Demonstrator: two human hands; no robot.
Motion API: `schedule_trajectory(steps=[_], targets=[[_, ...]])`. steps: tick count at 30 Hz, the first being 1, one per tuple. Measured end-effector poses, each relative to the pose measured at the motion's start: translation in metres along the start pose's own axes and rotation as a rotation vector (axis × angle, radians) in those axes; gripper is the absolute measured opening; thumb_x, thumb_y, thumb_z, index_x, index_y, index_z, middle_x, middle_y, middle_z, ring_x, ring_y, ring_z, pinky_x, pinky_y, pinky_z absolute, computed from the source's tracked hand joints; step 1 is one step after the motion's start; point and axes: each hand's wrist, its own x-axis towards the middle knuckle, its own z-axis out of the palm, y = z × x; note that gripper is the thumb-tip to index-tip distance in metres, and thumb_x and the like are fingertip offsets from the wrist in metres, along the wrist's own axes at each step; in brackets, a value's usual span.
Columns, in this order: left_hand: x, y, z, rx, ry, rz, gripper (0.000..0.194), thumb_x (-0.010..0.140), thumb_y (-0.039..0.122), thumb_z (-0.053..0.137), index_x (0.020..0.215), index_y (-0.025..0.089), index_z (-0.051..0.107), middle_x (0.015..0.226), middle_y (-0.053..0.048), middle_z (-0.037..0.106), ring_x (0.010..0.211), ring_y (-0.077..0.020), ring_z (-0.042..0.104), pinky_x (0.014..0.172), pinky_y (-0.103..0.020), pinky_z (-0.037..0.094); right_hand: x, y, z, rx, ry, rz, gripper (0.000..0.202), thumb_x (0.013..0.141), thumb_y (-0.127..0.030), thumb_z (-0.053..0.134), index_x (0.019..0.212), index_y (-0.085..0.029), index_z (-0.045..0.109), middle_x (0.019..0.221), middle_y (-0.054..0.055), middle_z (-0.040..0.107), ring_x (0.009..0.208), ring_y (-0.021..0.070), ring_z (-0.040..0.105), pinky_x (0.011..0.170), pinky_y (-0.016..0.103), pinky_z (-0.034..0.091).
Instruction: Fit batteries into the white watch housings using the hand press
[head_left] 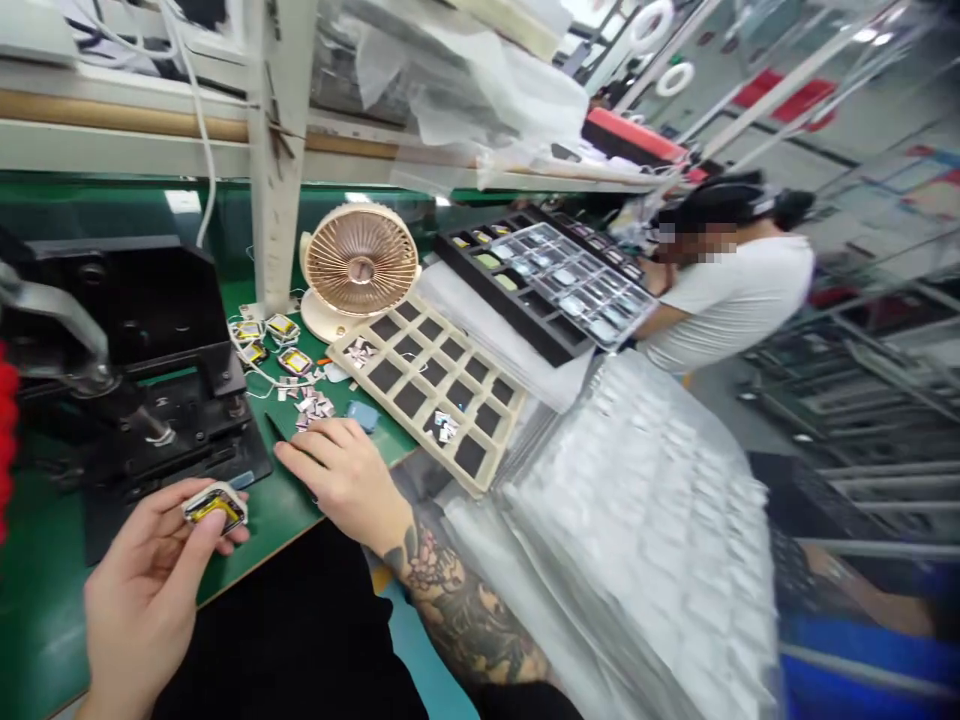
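My left hand (pixel 154 590) holds a small opened watch-like device (pixel 217 503), with its pale rim and yellow inner part facing up. The thumb presses on its face and the fingers curl under it. Over the front edge of the green table, my right hand (pixel 349 475) has its fingers bent across a slim black pointed tool (pixel 274 428); the thumb is hidden beneath. Just beyond it lie a heap of small pale pieces (pixel 313 405) and a blue lump (pixel 363 415). Several similar devices with yellow parts (pixel 295 361) and white cables rest farther back.
A black press-like fixture (pixel 150 360) stands at left. A cream fan (pixel 361 262) sits behind a compartment tray (pixel 480 478) holding small pieces. Farther right are a black tray of parts (pixel 517 325), stacked clear plastic trays (pixel 637 500) and a co-worker in a white shirt (pixel 739 300).
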Motion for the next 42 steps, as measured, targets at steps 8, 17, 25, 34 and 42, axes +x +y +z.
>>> schedule_trajectory(steps=[8, 17, 25, 34, 42], targets=[[0.000, -0.008, -0.004, 0.047, -0.024, 0.043, 0.046, 0.093, 0.043, 0.088, 0.130, 0.021, 0.075, 0.106, -0.007, 0.086, 0.080, -0.0207, 0.084, 0.075, -0.024, 0.070, -0.040, 0.040, -0.066, -0.303, -0.003, 0.453, 0.021, 0.111, -0.012, 0.051, 0.111, -0.020, 0.070, 0.102, 0.008, 0.076, 0.094, 0.0227, 0.065, 0.083, 0.038, 0.048], [-0.005, 0.000, 0.001, 0.087, -0.073, 0.021, 0.045, 0.093, 0.046, 0.086, 0.130, 0.023, 0.074, 0.106, -0.005, 0.085, 0.083, -0.0198, 0.083, 0.080, -0.025, 0.070, -0.069, 0.075, -0.078, -0.413, -0.299, 0.790, 0.012, 0.100, -0.014, 0.065, 0.109, -0.022, 0.062, 0.101, 0.008, 0.073, 0.100, 0.0279, 0.064, 0.084, 0.038, 0.046], [-0.007, -0.002, 0.002, 0.070, -0.104, 0.004, 0.045, 0.095, 0.048, 0.084, 0.131, 0.023, 0.074, 0.110, -0.005, 0.083, 0.088, -0.0206, 0.081, 0.086, -0.030, 0.067, -0.076, 0.077, -0.070, -0.350, -0.232, 0.805, 0.013, 0.102, -0.014, 0.057, 0.110, -0.020, 0.065, 0.103, 0.008, 0.071, 0.097, 0.0249, 0.065, 0.086, 0.036, 0.048], [-0.002, -0.004, 0.002, 0.047, -0.108, 0.084, 0.037, 0.094, 0.046, 0.086, 0.120, 0.022, 0.075, 0.109, -0.008, 0.084, 0.086, -0.0246, 0.083, 0.076, -0.033, 0.068, -0.073, 0.075, -0.073, 0.066, 0.425, 0.812, 0.018, 0.104, -0.035, 0.073, 0.112, -0.022, 0.081, 0.100, 0.004, 0.082, 0.088, 0.0191, 0.076, 0.087, 0.035, 0.060], [-0.001, -0.005, 0.003, 0.000, -0.212, 0.058, 0.023, 0.104, 0.040, 0.077, 0.116, 0.022, 0.068, 0.132, -0.013, 0.081, 0.104, -0.0264, 0.083, 0.084, -0.034, 0.066, -0.049, 0.059, -0.051, 0.405, 0.598, 0.744, 0.011, 0.101, -0.032, 0.078, 0.105, -0.025, 0.084, 0.099, 0.005, 0.076, 0.090, 0.0191, 0.072, 0.077, 0.033, 0.060]])
